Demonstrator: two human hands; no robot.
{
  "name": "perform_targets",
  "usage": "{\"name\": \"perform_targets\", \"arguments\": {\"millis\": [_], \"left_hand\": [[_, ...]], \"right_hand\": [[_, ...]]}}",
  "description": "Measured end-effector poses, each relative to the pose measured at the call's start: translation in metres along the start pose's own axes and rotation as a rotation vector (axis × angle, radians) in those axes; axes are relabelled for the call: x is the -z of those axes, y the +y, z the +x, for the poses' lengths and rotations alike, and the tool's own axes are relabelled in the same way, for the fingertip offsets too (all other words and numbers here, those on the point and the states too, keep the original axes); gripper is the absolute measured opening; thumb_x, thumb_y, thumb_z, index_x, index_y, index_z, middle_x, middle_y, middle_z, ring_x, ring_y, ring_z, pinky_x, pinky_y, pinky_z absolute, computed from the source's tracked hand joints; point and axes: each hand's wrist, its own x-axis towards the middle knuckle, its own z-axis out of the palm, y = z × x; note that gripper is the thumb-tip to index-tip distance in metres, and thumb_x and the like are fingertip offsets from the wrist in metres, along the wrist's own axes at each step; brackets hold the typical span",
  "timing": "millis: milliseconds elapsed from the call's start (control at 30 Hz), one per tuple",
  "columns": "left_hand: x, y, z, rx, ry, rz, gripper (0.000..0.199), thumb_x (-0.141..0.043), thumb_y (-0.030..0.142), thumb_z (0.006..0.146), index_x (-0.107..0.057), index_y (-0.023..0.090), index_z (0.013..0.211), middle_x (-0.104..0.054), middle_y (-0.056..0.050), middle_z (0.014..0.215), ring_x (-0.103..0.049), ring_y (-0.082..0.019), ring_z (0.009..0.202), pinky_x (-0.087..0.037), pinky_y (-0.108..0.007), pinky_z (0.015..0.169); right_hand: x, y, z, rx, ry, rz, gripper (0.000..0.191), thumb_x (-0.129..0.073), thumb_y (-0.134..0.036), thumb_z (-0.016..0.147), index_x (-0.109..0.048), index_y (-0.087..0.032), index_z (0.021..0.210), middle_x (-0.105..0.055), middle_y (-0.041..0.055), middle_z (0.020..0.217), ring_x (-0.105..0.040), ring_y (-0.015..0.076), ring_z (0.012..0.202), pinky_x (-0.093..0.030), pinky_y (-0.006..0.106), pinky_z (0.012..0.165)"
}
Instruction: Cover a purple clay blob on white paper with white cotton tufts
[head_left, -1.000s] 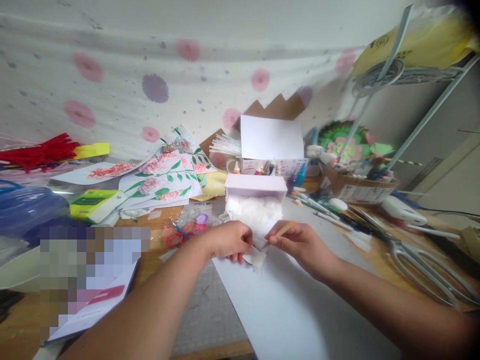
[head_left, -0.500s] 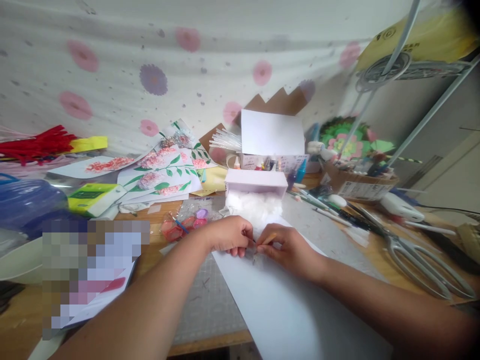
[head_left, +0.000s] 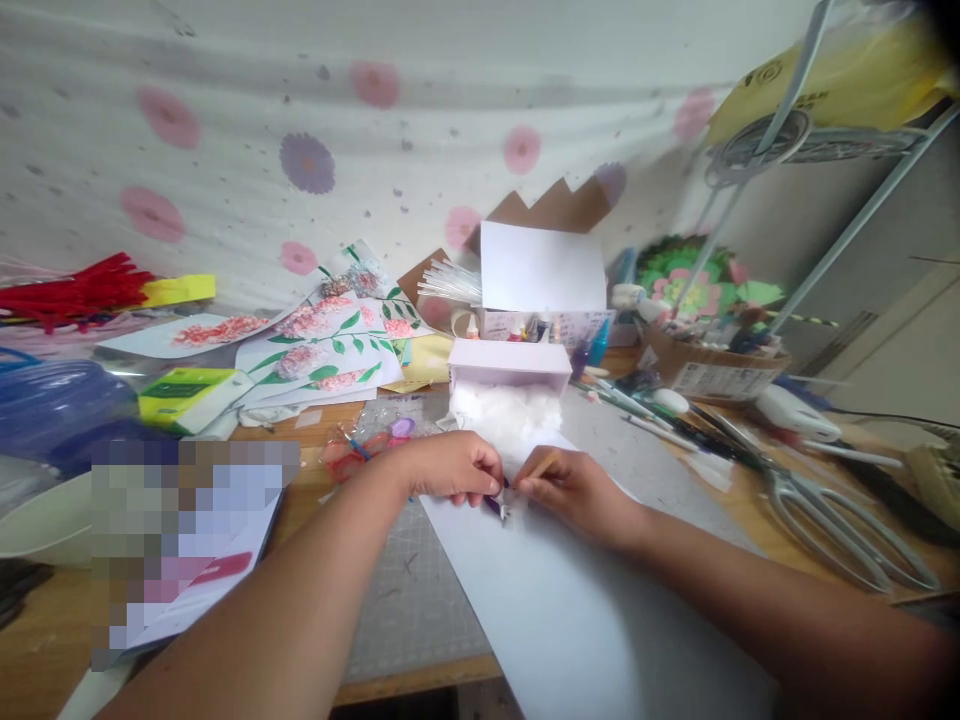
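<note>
My left hand (head_left: 463, 468) is closed in a pinch over the top of a white sheet (head_left: 555, 600). Between its fingertips is a small dark purple piece (head_left: 495, 506) with a whitish end. Just to the right, my right hand (head_left: 574, 492) holds a thin wooden stick (head_left: 545, 464) between thumb and fingers, its fingertips close to the purple piece. Whether they touch it is too small to tell. Beyond both hands a pale box (head_left: 510, 358) stands with white fluffy cotton (head_left: 506, 408) in front of it.
A grey cutting mat (head_left: 405, 590) lies under the sheet. Large scissors (head_left: 840, 520) and brushes lie at right, near a cardboard box (head_left: 712, 370). Flower pictures (head_left: 315, 350), a green-yellow packet (head_left: 187, 395) and red plastic pieces (head_left: 352, 455) are at left.
My hands have moved slightly apart, and the small purple piece between them shows more clearly. The stick has tilted a little in my right hand.
</note>
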Motion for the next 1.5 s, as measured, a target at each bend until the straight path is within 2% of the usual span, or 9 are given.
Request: {"name": "perform_targets", "arguments": {"millis": [233,433,667,767,833,933,1100,1300,1500], "left_hand": [[0.002,0.001,-0.002,-0.022,-0.02,0.022,0.021,-0.05,0.028,0.074,-0.065,0.02,0.086,-0.056,0.002,0.063,-0.047,-0.008,0.053,-0.036,-0.019,0.047],[0.007,0.007,-0.01,-0.118,-0.074,-0.029,0.024,-0.05,0.028,0.075,-0.065,0.02,0.092,-0.054,0.002,0.061,-0.046,-0.009,0.055,-0.034,-0.018,0.046],[0.012,-0.003,-0.004,-0.049,0.336,0.002,0.02,-0.055,0.035,0.069,-0.057,0.018,0.078,-0.05,0.004,0.061,-0.045,-0.01,0.054,-0.034,-0.02,0.047],[0.011,-0.011,0.003,-0.008,0.494,0.119,0.031,-0.058,0.04,0.066,-0.058,0.019,0.088,-0.056,0.001,0.076,-0.05,-0.012,0.061,-0.037,-0.022,0.052],[0.01,-0.014,0.006,-0.029,0.519,0.178,0.037,-0.06,0.039,0.064,-0.058,0.02,0.096,-0.057,-0.002,0.093,-0.053,-0.016,0.076,-0.041,-0.023,0.063],[0.008,-0.015,0.009,-0.08,0.502,0.233,0.035,-0.062,0.036,0.062,-0.06,0.022,0.094,-0.054,-0.003,0.101,-0.051,-0.018,0.087,-0.04,-0.023,0.07],[0.008,-0.01,0.006,-0.094,0.497,0.176,0.013,-0.057,0.03,0.066,-0.058,0.018,0.07,-0.054,0.0,0.08,-0.048,-0.012,0.065,-0.037,-0.021,0.054],[0.007,0.004,-0.006,-0.279,0.282,-0.266,0.014,-0.059,0.026,0.069,-0.051,0.016,0.074,-0.052,0.003,0.068,-0.048,-0.009,0.061,-0.038,-0.021,0.058],[-0.003,0.006,-0.001,-0.201,0.167,-0.279,0.015,-0.061,0.023,0.067,-0.054,0.015,0.077,-0.052,0.003,0.063,-0.046,-0.008,0.055,-0.035,-0.019,0.049]], "right_hand": [[0.002,0.005,0.004,0.014,0.11,0.114,0.023,-0.057,-0.037,0.078,-0.059,-0.018,0.066,-0.062,0.0042,0.074,-0.057,0.0129,0.068,-0.045,0.025,0.065],[-0.002,0.004,0.003,0.006,0.038,0.08,0.022,-0.058,-0.035,0.079,-0.064,-0.016,0.069,-0.062,0.0052,0.076,-0.058,0.0128,0.068,-0.045,0.025,0.064],[0.0,0.004,-0.003,0.015,-0.018,0.157,0.019,-0.059,-0.033,0.079,-0.063,-0.016,0.07,-0.061,0.0039,0.076,-0.057,0.0116,0.068,-0.045,0.025,0.064],[0.0,0.006,-0.003,-0.004,-0.026,0.174,0.019,-0.059,-0.033,0.079,-0.064,-0.017,0.071,-0.062,0.004,0.077,-0.058,0.0118,0.069,-0.045,0.025,0.064],[0.0,0.006,-0.003,-0.009,-0.033,0.186,0.019,-0.059,-0.033,0.079,-0.065,-0.017,0.071,-0.062,0.0042,0.078,-0.058,0.012,0.07,-0.045,0.025,0.065],[-0.001,0.007,-0.003,-0.029,-0.032,0.203,0.021,-0.06,-0.034,0.077,-0.065,-0.015,0.071,-0.062,0.005,0.077,-0.058,0.0128,0.069,-0.045,0.026,0.065],[0.0,0.006,-0.004,-0.054,-0.023,0.208,0.022,-0.062,-0.035,0.076,-0.066,-0.014,0.07,-0.062,0.0059,0.078,-0.058,0.0133,0.068,-0.044,0.026,0.063],[0.004,0.005,-0.005,-0.046,-0.029,0.195,0.021,-0.062,-0.036,0.076,-0.067,-0.016,0.071,-0.062,0.0047,0.077,-0.057,0.0129,0.069,-0.044,0.025,0.064],[0.007,0.005,-0.006,-0.045,-0.051,0.215,0.018,-0.062,-0.034,0.076,-0.069,-0.017,0.072,-0.063,0.0045,0.078,-0.057,0.0124,0.069,-0.045,0.025,0.065]]}}
